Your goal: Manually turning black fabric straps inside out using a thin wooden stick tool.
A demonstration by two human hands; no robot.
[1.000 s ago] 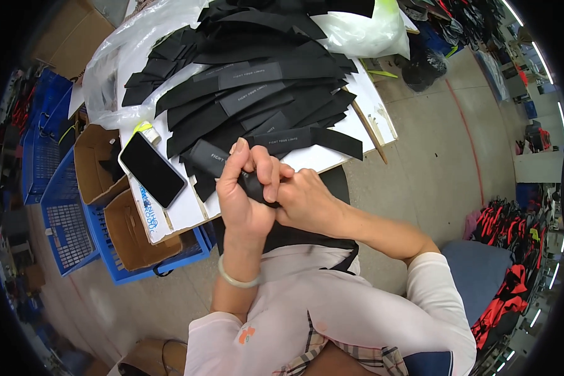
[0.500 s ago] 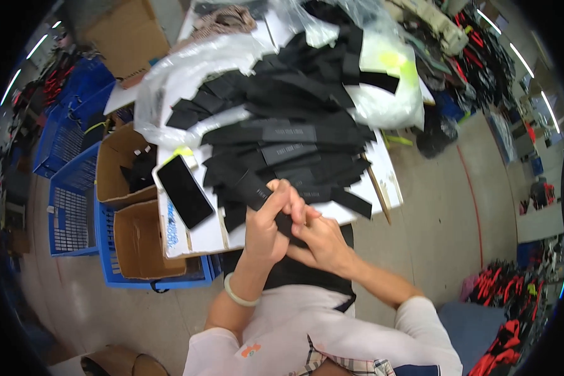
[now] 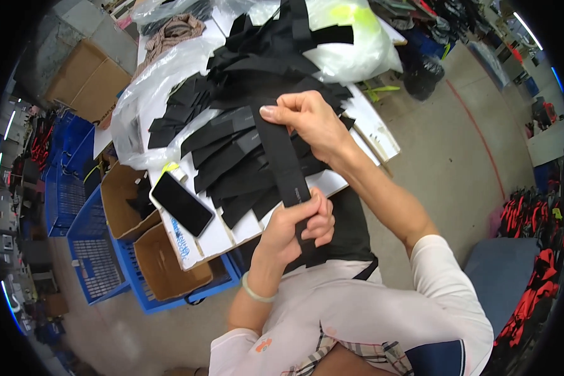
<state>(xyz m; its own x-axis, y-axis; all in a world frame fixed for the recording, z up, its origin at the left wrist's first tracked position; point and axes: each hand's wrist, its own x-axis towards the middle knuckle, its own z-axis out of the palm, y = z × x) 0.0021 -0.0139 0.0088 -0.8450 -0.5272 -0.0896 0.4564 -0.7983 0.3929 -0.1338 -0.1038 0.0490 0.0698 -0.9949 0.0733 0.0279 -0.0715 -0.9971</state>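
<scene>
Head view, looking down. The white surface [image 3: 222, 235] carries a spread heap of black strips [image 3: 244, 125], with clear plastic bags [image 3: 351, 44] at its far side and blue crates [image 3: 97, 250] holding cardboard boxes [image 3: 163, 269] at your left. A dark phone [image 3: 182, 203] lies flat on the near left corner of the surface, apart from both of your hands. Between your hands runs one black strip [image 3: 282, 160], held taut above the heap; its long axis goes from far to near, leaning slightly to your right as it comes toward your body. Your right hand [image 3: 310, 122] is closed on the far end, thumb and fingers pinching the strip's upper edge. Your left hand [image 3: 301, 225] is closed on the near end, fingers curled round the strip just in front of your chest, a pale band on its wrist [image 3: 257, 291]. The strip thus lies between the two hands, touching both: the left hand is the nearer to your body, the right hand the farther out over the heap. Whether the strip's lower tip hangs free below your left hand cannot be told.
</scene>
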